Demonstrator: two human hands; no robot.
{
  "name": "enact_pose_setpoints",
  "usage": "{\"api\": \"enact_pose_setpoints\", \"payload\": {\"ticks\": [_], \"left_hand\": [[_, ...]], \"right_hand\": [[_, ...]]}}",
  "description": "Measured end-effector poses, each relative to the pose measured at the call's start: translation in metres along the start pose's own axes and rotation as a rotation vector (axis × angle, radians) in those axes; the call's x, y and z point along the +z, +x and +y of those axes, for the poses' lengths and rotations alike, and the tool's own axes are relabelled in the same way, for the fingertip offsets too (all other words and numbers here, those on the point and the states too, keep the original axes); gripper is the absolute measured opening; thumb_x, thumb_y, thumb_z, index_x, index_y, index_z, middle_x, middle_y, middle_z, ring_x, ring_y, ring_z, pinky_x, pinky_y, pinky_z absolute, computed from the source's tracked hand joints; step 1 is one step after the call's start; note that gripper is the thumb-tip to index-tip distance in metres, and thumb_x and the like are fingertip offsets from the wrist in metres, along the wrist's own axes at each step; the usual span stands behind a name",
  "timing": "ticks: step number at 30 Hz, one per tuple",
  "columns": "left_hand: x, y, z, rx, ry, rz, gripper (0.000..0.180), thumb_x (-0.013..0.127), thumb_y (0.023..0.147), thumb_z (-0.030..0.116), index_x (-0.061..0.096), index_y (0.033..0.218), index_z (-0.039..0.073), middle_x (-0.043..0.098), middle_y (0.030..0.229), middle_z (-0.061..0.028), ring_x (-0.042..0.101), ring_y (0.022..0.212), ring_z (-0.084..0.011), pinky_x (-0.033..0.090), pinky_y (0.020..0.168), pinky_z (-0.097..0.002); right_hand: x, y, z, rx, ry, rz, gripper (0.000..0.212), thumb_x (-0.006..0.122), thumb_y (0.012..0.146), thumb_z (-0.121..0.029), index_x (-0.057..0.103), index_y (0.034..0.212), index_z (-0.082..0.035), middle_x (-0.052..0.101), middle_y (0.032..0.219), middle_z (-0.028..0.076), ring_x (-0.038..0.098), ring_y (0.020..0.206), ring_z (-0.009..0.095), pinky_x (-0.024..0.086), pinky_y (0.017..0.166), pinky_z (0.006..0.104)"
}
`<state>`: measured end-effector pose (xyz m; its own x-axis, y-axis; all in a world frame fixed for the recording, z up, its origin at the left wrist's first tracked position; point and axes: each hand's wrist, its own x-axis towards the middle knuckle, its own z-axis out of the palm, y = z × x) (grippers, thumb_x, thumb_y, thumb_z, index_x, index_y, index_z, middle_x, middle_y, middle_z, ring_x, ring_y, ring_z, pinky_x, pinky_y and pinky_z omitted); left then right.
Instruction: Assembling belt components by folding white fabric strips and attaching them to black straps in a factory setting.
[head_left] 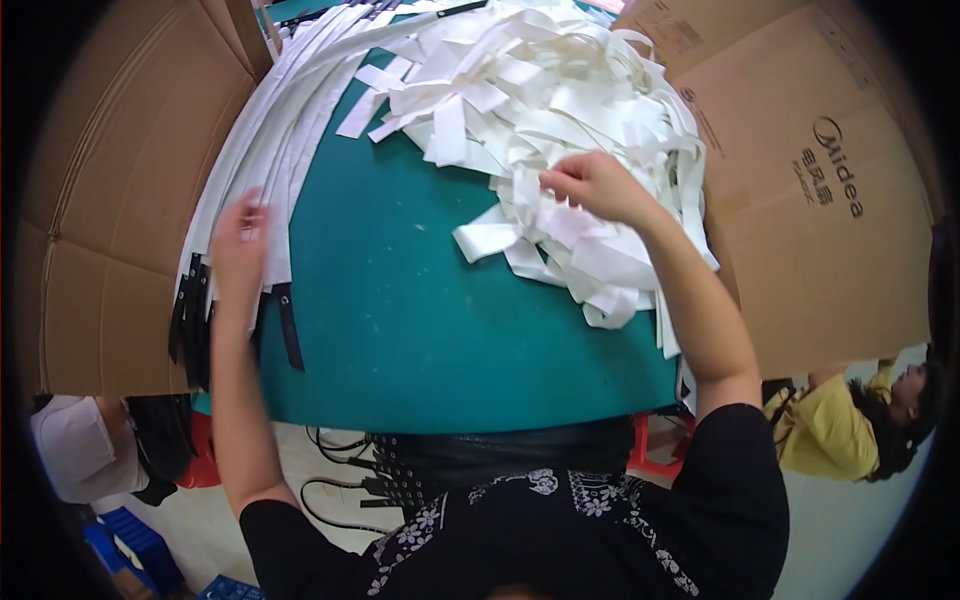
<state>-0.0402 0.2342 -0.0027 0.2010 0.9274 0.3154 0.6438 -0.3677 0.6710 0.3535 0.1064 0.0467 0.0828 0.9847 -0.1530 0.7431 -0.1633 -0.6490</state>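
A bundle of long white strips [265, 150] lies along the table's left side, curving away to the far edge. Several black end tabs [190, 310] with small metal studs gather at the bundle's near end, and one black tab [290, 325] sticks out to their right. Over these strips is my left hand [240, 235], its fingers smeared by motion, so its grip is unclear. Tangled white strips [580, 110] form a large heap at the far right. My right hand [595, 187] is above that heap with curled fingers; whatever they might hold is hidden.
The green tabletop [370, 300] spans the middle. Tall cardboard panels stand at the left [120, 220] and right [820, 190]. Parts of other people show at the lower left [80, 445] and lower right [825, 425]. A blue crate [140, 545] is on the floor.
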Motion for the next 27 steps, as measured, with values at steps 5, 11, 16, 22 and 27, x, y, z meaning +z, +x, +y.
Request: {"api": "enact_pose_setpoints", "payload": {"ticks": [5,11,16,22,27], "left_hand": [[0.127,-0.047,0.083,0.643,-0.036,-0.247,0.044,0.066,0.069,0.015,0.052,0.109,0.002,0.052,0.110,-0.0143,0.050,0.103,-0.0243,0.041,0.086,-0.0316],[0.132,-0.069,0.164,-0.155,-0.852,-0.947,0.016,0.061,0.080,0.017,0.057,0.081,0.001,0.057,0.077,-0.0056,0.057,0.058,-0.0146,0.045,0.054,-0.0236],[0.127,-0.064,0.185,-0.296,-0.988,-0.952,0.016,0.059,0.082,0.019,0.055,0.074,0.006,0.051,0.056,0.0008,0.040,0.035,-0.0067,0.037,0.039,-0.0209],[0.142,-0.030,0.166,-0.324,-0.786,-0.456,0.020,0.064,0.075,0.023,0.057,0.072,0.005,0.046,0.053,0.0024,0.038,0.039,-0.0065,0.032,0.038,-0.0221],[0.164,-0.032,0.128,-0.158,-0.281,-0.217,0.039,0.064,0.074,0.039,0.059,0.085,0.002,0.056,0.066,-0.0007,0.051,0.055,-0.0109,0.041,0.050,-0.0242]], "right_hand": [[0.056,-0.096,0.014,0.091,0.297,-0.106,0.023,0.057,0.082,-0.022,0.062,0.089,0.000,0.059,0.067,0.003,0.054,0.060,0.009,0.045,0.057,0.0220],[0.125,-0.137,0.026,-0.262,0.089,0.647,0.048,0.069,0.071,-0.020,0.052,0.111,-0.001,0.052,0.111,0.015,0.049,0.104,0.023,0.042,0.085,0.0307],[0.105,-0.147,0.012,-0.303,0.362,0.241,0.030,0.067,0.074,-0.020,0.060,0.094,0.002,0.056,0.105,0.010,0.051,0.097,0.018,0.040,0.081,0.0285],[0.116,-0.180,0.017,0.067,0.909,-0.215,0.028,0.067,0.076,-0.023,0.062,0.091,-0.001,0.060,0.080,-0.001,0.051,0.074,0.006,0.042,0.065,0.0227],[0.122,-0.162,0.022,-0.036,0.520,0.051,0.027,0.062,0.078,-0.025,0.063,0.085,0.001,0.060,0.072,0.002,0.053,0.065,0.008,0.043,0.060,0.0225]]}}
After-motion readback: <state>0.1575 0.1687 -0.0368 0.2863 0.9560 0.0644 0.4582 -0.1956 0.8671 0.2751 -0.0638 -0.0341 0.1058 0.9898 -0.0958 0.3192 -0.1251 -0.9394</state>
